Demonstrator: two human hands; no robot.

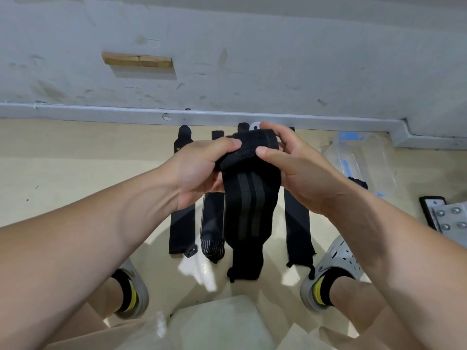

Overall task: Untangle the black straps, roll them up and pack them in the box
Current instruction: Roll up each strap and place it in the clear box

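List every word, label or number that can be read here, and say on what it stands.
"XU": yellow-green letters on the leftmost black strap, cut off by the left hand.
The small tag at that strap's near end: mark too small to read.
No other text shows.

Some floor straps (297, 223) partly hidden behind held strap (250, 198), green lettering (180, 149) too small to read, metal plate (452, 218) cut off at right
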